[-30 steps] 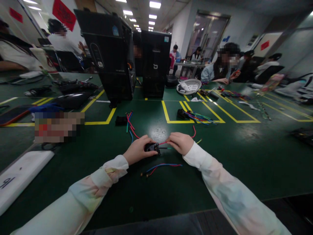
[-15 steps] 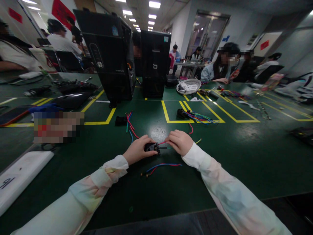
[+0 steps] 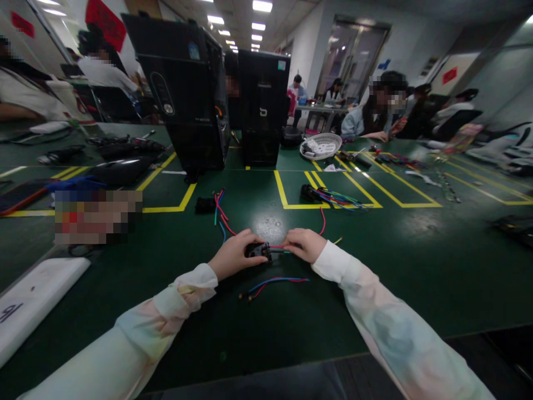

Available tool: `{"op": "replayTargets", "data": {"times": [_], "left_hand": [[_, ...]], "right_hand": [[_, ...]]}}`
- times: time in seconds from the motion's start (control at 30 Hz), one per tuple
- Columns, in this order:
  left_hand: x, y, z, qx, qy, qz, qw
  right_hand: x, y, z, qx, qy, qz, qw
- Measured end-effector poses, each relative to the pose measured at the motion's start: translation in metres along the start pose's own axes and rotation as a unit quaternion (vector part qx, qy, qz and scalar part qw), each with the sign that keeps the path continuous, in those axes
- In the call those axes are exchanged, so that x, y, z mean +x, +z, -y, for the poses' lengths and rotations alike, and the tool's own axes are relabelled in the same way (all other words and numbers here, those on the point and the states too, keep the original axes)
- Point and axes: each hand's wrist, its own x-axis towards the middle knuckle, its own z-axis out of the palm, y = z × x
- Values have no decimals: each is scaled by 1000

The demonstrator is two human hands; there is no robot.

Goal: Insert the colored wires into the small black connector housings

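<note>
My left hand (image 3: 235,255) is closed around a small black plastic connector block (image 3: 260,251), thumb and fingers on opposite sides of it. A red wire (image 3: 275,246) runs from the block's right end into the pinched fingers of my right hand (image 3: 306,244). Just below it, a dark wire (image 3: 278,251) with a greenish tip also sticks out of the block. Nearer to me lies a loose pair of blue and red wires (image 3: 275,282) with small brass-coloured ends. Beyond my left hand rests another black block (image 3: 205,205) beside red, blue and green wires (image 3: 219,206).
A third black block with a wire bundle (image 3: 337,198) lies on yellow tape lines. Two black computer towers (image 3: 179,94) stand at the back, with a white basket (image 3: 320,146) to their right. A white power bank-like slab (image 3: 41,305) lies at left. Other people sit beyond the green table (image 3: 395,266).
My right hand has dropped slightly, and the red wire now runs level instead of slanting up. My left hand keeps its hold on the block.
</note>
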Motion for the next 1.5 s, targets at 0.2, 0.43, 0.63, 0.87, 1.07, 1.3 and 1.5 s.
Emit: {"op": "replayTargets", "data": {"times": [0.2, 0.43, 0.63, 0.87, 1.07, 1.3, 1.5], "left_hand": [[-1, 0, 0, -2, -4, -5, 1000], [0, -1, -2, 4, -6, -2, 1000], [-1, -1, -2, 0, -5, 0, 1000], [0, 0, -1, 7, -3, -5, 1000], [-1, 1, 0, 17, -3, -7, 1000], [-1, 1, 1, 15, -7, -7, 1000], [0, 0, -1, 1, 3, -1, 1000]], "right_hand": [[1, -8, 12, -100, 17, -52, 994], [2, -13, 28, -184, 32, -117, 975], [1, -4, 15, -155, 70, -33, 985], [2, -9, 16, -158, 59, -50, 984], [3, -14, 29, -166, 44, -95, 981], [0, -15, 20, -53, -1, -28, 998], [2, -10, 11, -106, 50, -17, 993]]}}
